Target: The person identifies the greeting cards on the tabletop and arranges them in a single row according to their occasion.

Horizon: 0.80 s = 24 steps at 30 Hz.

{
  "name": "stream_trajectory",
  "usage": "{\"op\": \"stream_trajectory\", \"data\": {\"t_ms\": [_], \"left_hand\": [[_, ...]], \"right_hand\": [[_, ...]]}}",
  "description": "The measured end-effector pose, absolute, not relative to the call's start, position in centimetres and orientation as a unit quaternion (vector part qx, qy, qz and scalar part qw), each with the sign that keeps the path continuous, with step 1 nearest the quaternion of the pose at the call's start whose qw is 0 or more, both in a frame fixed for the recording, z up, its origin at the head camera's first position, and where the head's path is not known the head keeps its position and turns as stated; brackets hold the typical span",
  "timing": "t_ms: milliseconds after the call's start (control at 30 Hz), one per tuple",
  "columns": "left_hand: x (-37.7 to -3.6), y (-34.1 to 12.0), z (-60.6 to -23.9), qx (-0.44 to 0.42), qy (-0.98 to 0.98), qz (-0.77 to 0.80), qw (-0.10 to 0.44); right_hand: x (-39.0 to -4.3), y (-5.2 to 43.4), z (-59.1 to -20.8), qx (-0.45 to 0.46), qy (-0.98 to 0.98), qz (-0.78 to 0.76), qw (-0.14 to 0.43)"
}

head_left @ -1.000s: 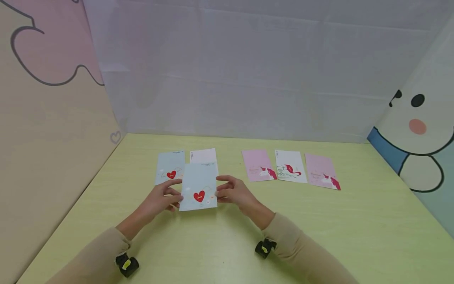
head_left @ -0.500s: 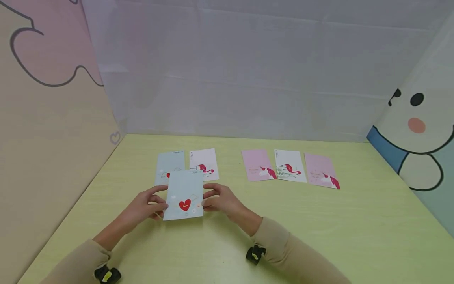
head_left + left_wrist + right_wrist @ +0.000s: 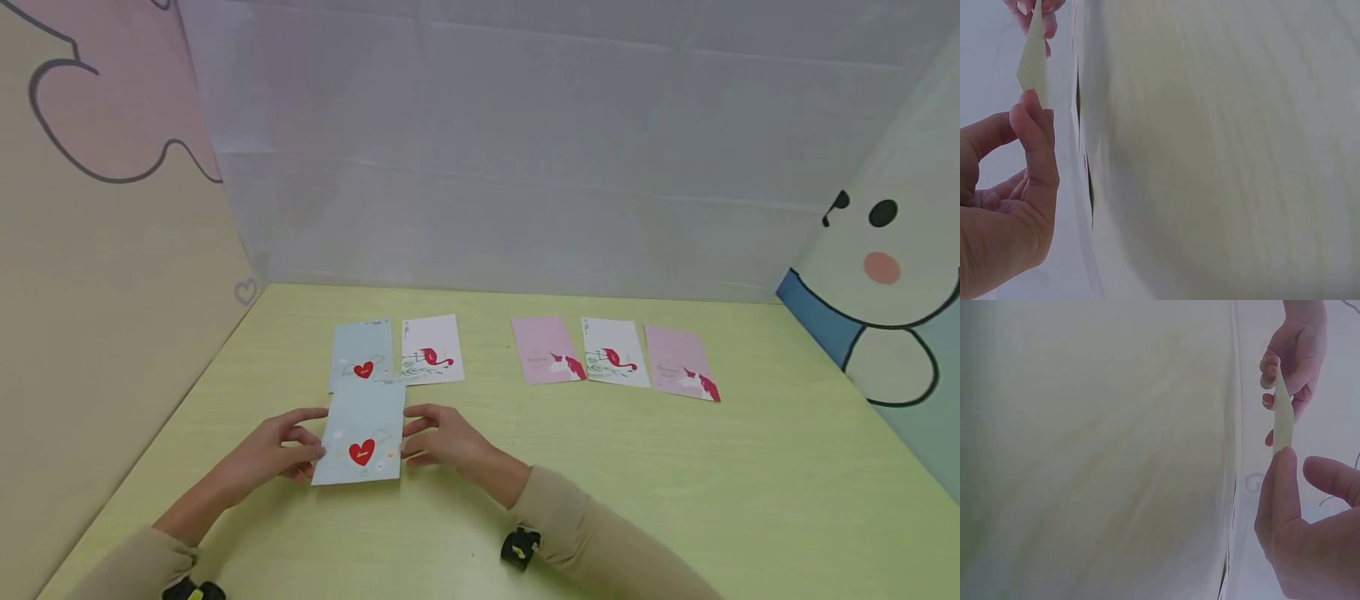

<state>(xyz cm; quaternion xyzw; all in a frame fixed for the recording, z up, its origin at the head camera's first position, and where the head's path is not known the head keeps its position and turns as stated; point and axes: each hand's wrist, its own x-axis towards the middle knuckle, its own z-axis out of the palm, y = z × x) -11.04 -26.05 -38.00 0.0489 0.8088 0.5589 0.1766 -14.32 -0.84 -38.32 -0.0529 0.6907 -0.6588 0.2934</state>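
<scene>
The left hand (image 3: 273, 450) is pinching the left long edge of a pale blue heart card (image 3: 360, 433), and the right hand (image 3: 442, 437) is pinching the right long edge in the same way, thumb on top and fingers below. This two-sided hold is probably keeping the thin card flat and steady just above the worktop (image 3: 675, 483). In the wrist views the card (image 3: 1034, 56) is showing only as a thin edge between the fingertips.

The card is sitting at about 7 o'clock of the worktop, near the person. Its long axis is running from 6 to 12 o'clock, leaning slightly to 1 o'clock, with the red heart at the near end.

Just beyond it, at 12 o'clock, a second heart card (image 3: 362, 354) and a flamingo card (image 3: 431, 350) are lying side by side. Further toward 2 o'clock, three more cards (image 3: 613, 352) are lying in a row, perhaps sorted by picture.
</scene>
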Motion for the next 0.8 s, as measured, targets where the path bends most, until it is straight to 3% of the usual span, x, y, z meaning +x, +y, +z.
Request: {"op": "stream_trajectory", "data": {"t_ms": [800], "left_hand": [[-10.6,-29.8,-39.2,0.077,0.819,0.525,0.218]], "right_hand": [[-14.0,-3.7,-38.8,-0.069,0.658,-0.649,0.376]]}}
